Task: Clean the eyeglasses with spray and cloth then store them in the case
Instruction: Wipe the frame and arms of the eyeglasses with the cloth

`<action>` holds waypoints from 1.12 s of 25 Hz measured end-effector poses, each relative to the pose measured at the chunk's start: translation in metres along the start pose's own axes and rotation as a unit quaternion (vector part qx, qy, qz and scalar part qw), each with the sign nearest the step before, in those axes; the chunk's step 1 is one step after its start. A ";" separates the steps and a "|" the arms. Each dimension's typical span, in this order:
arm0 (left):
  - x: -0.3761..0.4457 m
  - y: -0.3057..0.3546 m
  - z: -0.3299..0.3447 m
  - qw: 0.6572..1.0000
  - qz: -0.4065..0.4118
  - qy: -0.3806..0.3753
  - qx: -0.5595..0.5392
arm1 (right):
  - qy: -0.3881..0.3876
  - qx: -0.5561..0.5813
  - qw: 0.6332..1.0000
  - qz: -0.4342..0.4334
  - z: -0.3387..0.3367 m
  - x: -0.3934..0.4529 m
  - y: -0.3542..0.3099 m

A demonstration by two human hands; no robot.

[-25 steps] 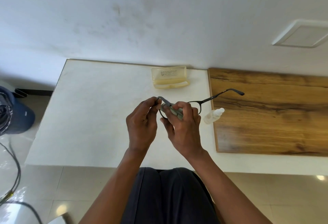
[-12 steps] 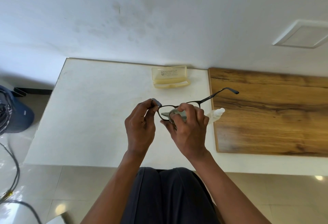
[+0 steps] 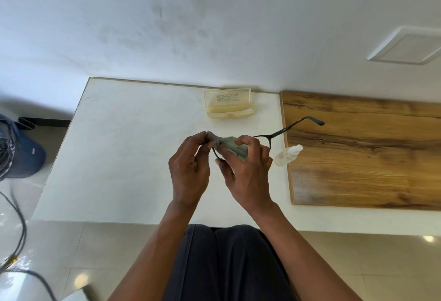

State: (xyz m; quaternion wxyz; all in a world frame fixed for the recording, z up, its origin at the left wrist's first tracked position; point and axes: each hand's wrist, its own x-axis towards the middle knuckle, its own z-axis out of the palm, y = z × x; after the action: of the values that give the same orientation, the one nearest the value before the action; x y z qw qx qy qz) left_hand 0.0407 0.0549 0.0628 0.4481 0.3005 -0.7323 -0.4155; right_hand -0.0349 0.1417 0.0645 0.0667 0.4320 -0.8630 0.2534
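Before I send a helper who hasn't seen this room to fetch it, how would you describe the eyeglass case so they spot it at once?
Find the white tabletop against the wall, left of the brown wooden board. At its far edge, close to the wall, lies the pale yellow translucent plastic eyeglass case. It is the only boxy, rectangular item there, with dark printing on its lid, unlike the small clear spray bottle nearer the person.

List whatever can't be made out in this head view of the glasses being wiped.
- Lenses of the eyeglasses: covered by the cloth and both hands, so their cleanliness is unreadable.
- Left temple: hidden behind the left hand.
- Right hand fingertips: tucked under the cloth, the exact grip unclear.
- Print on the case: too small to read.
- Spray bottle: liquid level too faint.
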 end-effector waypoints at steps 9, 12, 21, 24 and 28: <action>-0.007 -0.001 0.000 0.999 -0.027 0.016 -0.011 | 0.011 -0.016 1.000 -0.016 -0.004 0.001 0.007; -0.008 -0.002 -0.001 0.999 -0.031 0.015 -0.015 | 0.031 -0.085 0.996 -0.021 -0.008 0.001 0.011; -0.004 0.002 0.002 1.000 -0.018 0.009 -0.016 | -0.004 -0.099 0.995 0.024 -0.006 0.002 0.002; -0.003 0.002 0.002 1.000 -0.014 0.009 -0.004 | -0.021 -0.044 0.999 0.019 -0.007 0.002 -0.002; -0.003 0.002 0.002 1.000 -0.013 0.011 -0.001 | -0.023 0.011 0.999 0.020 -0.007 0.002 -0.005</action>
State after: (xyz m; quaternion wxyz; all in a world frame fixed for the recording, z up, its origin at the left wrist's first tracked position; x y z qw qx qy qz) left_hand 0.0395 0.0588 0.0629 0.4511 0.3137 -0.7230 -0.4187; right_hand -0.0332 0.1414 0.0733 0.0375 0.4213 -0.8698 0.2542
